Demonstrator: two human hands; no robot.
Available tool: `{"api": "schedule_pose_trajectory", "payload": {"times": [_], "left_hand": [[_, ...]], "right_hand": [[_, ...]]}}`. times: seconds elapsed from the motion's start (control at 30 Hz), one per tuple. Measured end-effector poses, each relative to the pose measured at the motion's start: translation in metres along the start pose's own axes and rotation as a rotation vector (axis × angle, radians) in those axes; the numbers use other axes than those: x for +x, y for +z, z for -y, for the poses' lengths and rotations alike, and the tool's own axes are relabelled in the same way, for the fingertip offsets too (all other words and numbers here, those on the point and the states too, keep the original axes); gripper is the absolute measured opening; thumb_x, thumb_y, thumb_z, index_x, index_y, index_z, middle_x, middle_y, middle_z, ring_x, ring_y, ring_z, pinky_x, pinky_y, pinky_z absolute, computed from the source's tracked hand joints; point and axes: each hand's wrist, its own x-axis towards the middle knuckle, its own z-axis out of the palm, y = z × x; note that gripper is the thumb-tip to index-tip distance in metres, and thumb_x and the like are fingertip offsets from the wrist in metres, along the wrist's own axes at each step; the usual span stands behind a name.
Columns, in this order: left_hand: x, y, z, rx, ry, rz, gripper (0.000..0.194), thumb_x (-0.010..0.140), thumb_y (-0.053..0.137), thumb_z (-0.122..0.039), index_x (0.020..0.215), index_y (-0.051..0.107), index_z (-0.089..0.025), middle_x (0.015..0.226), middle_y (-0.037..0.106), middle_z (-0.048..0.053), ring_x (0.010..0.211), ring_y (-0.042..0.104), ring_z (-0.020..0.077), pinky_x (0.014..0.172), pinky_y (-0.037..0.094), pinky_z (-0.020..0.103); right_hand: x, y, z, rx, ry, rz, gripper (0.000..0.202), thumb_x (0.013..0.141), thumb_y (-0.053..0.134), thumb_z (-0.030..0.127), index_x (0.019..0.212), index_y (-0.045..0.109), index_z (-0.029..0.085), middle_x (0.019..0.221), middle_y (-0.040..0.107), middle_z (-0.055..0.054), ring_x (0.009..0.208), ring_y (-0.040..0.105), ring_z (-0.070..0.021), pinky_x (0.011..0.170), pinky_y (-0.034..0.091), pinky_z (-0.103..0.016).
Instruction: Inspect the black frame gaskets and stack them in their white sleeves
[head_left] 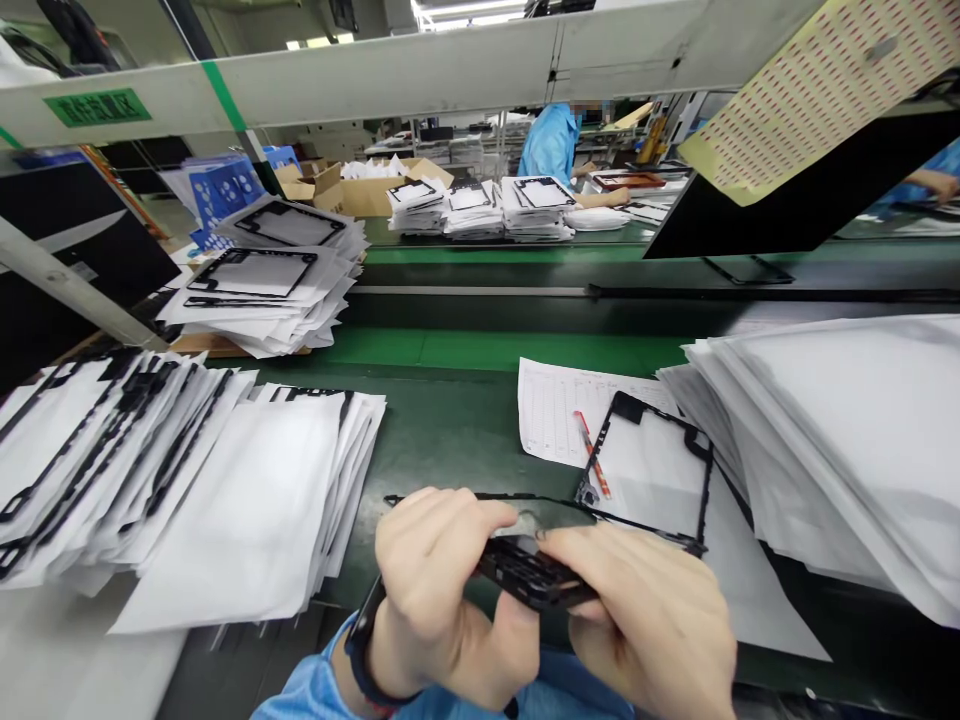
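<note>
A small black plastic part (534,572) is held low in the view, above the near edge of the green worktop (450,430), pinched between both hands. The left hand (442,590) closes its fingers over the part's left end; the right hand (652,620) grips its right end. Just beyond lies a thin black frame (652,470) on a white sheet (750,580), with a red pen (592,455) on a printed form (555,405). Stacks of white sheets flank it: a left stack (247,510) and a right stack (847,440). A co-worker in blue (551,140) stands well apart across the belt.
</note>
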Motion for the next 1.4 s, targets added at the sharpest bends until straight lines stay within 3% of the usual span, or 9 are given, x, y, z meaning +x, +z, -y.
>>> {"api": "schedule_pose_trajectory", "payload": {"times": [0.1,0.27,0.37,0.57,0.67,0.77,1.13,1.3,1.4], "left_hand": [[-0.001,0.002,-0.004,0.016,-0.033,-0.010,0.024,0.092,0.043,-0.033,0.086,0.058,-0.014,0.061,0.059,0.003,0.052,0.055,0.0131,0.051,0.040,0.027],[0.001,0.010,-0.011,0.064,-0.057,-0.109,0.044,0.087,0.055,-0.059,0.081,0.058,-0.015,0.059,0.060,0.001,0.049,0.055,0.0118,0.050,0.041,0.026],[0.000,0.009,-0.007,0.071,-0.074,-0.121,0.041,0.083,0.064,-0.054,0.072,0.056,-0.016,0.053,0.055,-0.001,0.046,0.050,0.0099,0.048,0.040,0.024],[-0.008,-0.012,0.043,-0.149,-0.217,-0.501,0.030,0.082,0.061,-0.036,0.061,0.063,-0.014,0.049,0.054,0.000,0.045,0.048,0.0109,0.044,0.033,0.022],[-0.008,-0.021,0.065,-0.293,-0.347,-0.640,0.040,0.081,0.052,-0.039,0.051,0.060,-0.015,0.043,0.050,0.002,0.044,0.047,0.0123,0.044,0.033,0.024],[-0.007,-0.023,0.072,-0.438,-0.484,-0.623,0.043,0.078,0.048,-0.046,0.050,0.058,-0.016,0.038,0.043,0.002,0.038,0.040,0.0109,0.042,0.030,0.024],[-0.013,-0.025,0.075,-0.510,-0.384,-0.561,0.047,0.086,0.030,-0.039,0.050,0.048,-0.015,0.037,0.033,0.000,0.035,0.036,0.0077,0.037,0.027,0.022],[-0.016,-0.029,0.078,-0.572,-0.595,-0.546,0.063,0.086,-0.001,-0.025,0.053,0.052,-0.016,0.035,0.026,0.002,0.033,0.033,0.0081,0.038,0.023,0.022],[-0.015,-0.026,0.083,-0.558,-0.728,-0.669,0.061,0.085,0.007,-0.037,0.049,0.051,-0.018,0.034,0.026,0.000,0.032,0.034,0.0092,0.038,0.024,0.023]], "right_hand": [[0.000,-0.003,0.001,0.007,0.014,0.009,0.030,0.109,0.033,0.029,0.098,0.056,0.015,0.065,0.063,-0.002,0.052,0.059,-0.0125,0.051,0.039,-0.026],[-0.001,-0.002,0.002,0.048,0.024,0.007,0.028,0.108,0.033,0.025,0.098,0.056,0.014,0.066,0.062,-0.002,0.053,0.059,-0.0123,0.050,0.040,-0.025],[0.001,0.001,0.000,0.065,-0.009,0.017,0.027,0.107,0.033,0.022,0.100,0.056,0.013,0.066,0.063,-0.003,0.053,0.060,-0.0120,0.049,0.041,-0.025],[-0.010,-0.016,-0.035,0.044,0.039,0.018,0.021,0.092,0.053,0.001,0.102,0.064,0.015,0.087,0.071,-0.005,0.076,0.070,-0.0166,0.070,0.057,-0.027],[-0.020,-0.032,-0.049,0.263,0.117,-0.050,0.018,0.087,0.063,0.002,0.095,0.068,0.018,0.079,0.070,-0.004,0.066,0.070,-0.0182,0.060,0.060,-0.027],[-0.025,-0.040,-0.048,0.464,0.083,-0.131,0.010,0.089,0.067,0.009,0.095,0.071,0.016,0.068,0.068,-0.004,0.055,0.067,-0.0189,0.047,0.059,-0.027],[-0.015,-0.033,-0.026,0.530,-0.038,-0.235,0.012,0.093,0.062,0.007,0.103,0.069,0.006,0.063,0.064,-0.004,0.060,0.066,-0.0164,0.054,0.060,-0.025],[-0.006,-0.034,-0.015,0.499,0.006,-0.202,0.011,0.097,0.058,0.011,0.101,0.069,0.011,0.067,0.067,-0.004,0.063,0.069,-0.0151,0.060,0.060,-0.022],[-0.002,-0.033,-0.010,0.526,0.020,-0.195,0.013,0.099,0.056,0.013,0.103,0.069,0.010,0.069,0.068,-0.004,0.067,0.069,-0.0139,0.063,0.060,-0.021]]}}
